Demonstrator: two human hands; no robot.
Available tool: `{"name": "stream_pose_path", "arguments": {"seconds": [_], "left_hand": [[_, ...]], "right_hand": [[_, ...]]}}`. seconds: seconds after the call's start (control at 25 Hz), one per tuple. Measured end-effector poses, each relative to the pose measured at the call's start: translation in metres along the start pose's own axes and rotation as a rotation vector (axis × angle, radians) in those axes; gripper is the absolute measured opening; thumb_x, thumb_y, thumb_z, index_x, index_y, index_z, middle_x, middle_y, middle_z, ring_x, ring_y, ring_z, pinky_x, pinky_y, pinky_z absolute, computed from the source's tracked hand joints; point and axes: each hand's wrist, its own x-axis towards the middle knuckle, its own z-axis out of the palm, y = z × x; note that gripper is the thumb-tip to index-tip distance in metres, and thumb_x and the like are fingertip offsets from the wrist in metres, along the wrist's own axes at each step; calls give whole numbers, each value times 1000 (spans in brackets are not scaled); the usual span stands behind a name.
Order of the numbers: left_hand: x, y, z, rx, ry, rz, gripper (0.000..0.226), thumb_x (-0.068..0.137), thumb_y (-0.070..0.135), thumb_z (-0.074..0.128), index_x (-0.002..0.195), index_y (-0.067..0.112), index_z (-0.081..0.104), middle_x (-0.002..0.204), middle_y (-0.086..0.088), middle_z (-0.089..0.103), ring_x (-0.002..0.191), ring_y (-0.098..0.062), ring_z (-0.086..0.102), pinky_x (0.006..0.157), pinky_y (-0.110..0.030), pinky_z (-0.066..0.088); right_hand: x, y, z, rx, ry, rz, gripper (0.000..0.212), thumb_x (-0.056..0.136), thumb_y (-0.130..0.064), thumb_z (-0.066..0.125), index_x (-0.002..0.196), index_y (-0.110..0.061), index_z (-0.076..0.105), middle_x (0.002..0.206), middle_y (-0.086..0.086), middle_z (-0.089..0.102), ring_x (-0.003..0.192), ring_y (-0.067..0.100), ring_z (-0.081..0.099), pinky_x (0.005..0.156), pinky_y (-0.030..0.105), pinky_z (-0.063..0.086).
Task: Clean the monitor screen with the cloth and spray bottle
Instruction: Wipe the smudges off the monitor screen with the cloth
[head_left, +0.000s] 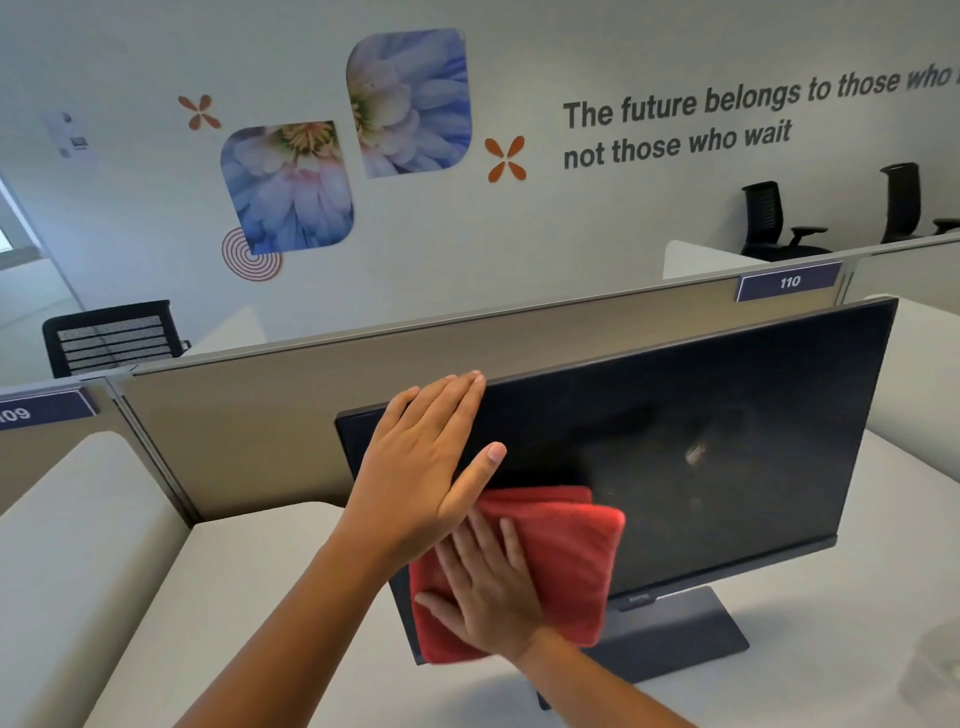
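your right hand (488, 587) presses the red cloth (561, 561) flat, fingers spread, on the lower left of the monitor (701, 441) standing on the desk (291, 597). your left hand (421, 467), fingers straight, rests flat against its upper left edge.

Both hands (421, 467) bare; forearms bare, no sleeves, rings, watch visible.

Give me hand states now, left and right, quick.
Left hand: open, flat, fingers together, braced on the monitor at its top left corner, holding nothing.
Right hand: open, palm pressing the red cloth against the screen's lower left, not gripping.
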Motion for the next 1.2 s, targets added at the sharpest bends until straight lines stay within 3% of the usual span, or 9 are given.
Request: {"name": "stream_pose_path", "arguments": {"seconds": [0.16, 0.28, 0.36, 0.44, 0.6, 0.88, 0.96, 1.2], "left_hand": [[-1, -1, -2, -36, -12, 1, 66, 90, 57, 7, 146, 24, 16, 154, 7, 23, 143, -6, 12, 117, -27, -1], [1, 1, -3, -42, -6, 10, 65, 91, 55, 10, 146, 21, 20, 153, 6, 28, 142, -6, 16, 118, -29, 0], [2, 2, -4, -39, -10, 12, 66, 91, 55, 11, 145, 20, 22, 152, 6, 30, 141, -7, 18, 118, -30, 0], [2, 1, -5, -35, -19, 8, 66, 91, 56, 11, 145, 20, 22, 152, 5, 30, 141, -7, 18, 118, -31, -2], [3, 0, -6, -54, -38, -7, 66, 90, 56, 9, 145, 23, 20, 153, 6, 28, 142, -7, 15, 118, -31, -6], [3, 2, -9, -103, -57, -28, 66, 89, 56, 9, 145, 23, 21, 152, 5, 29, 142, -6, 15, 117, -29, -9], [3, 2, -9, -104, -58, -40, 67, 88, 56, 8, 145, 23, 21, 152, 5, 29, 142, -6, 15, 117, -30, -10], [4, 4, -7, -99, -52, -43, 67, 89, 56, 10, 144, 22, 24, 152, 6, 30, 141, -5, 16, 117, -29, -8]], "right_hand": [[-35, -2, 9, -80, -37, -191, 72, 88, -59, 46, 145, -20, 26, 153, 1, 24, 146, 20, 7, 120, 42, 0], [-15, 22, -3, 23, 36, -119, 66, 94, -53, 38, 148, -19, 18, 160, 5, 4, 146, 20, 5, 120, 37, -1], [-3, 52, -15, 116, 97, 41, 66, 96, -50, 35, 150, -18, 11, 160, 4, -2, 146, 22, 4, 120, 37, 0], [-2, 91, -26, 48, 128, 150, 69, 95, -53, 35, 150, -18, 10, 160, 5, -2, 146, 24, 5, 119, 42, 1], [-13, 164, -48, -70, 122, 437, 70, 95, -53, 31, 149, -13, 13, 157, 17, 11, 144, 32, 12, 116, 52, 11], [17, 184, -61, 249, 221, 1296, 77, 92, -54, 17, 147, 0, 11, 153, 31, 11, 141, 46, 11, 111, 64, 17], [37, 150, -59, 311, 228, 1253, 82, 90, -57, 20, 147, 0, 9, 154, 30, 8, 142, 45, 6, 113, 61, 10], [45, 33, -42, 268, 99, 611, 86, 89, -62, 37, 149, -8, 5, 154, 19, 16, 142, 44, 3, 115, 57, -1]]}}
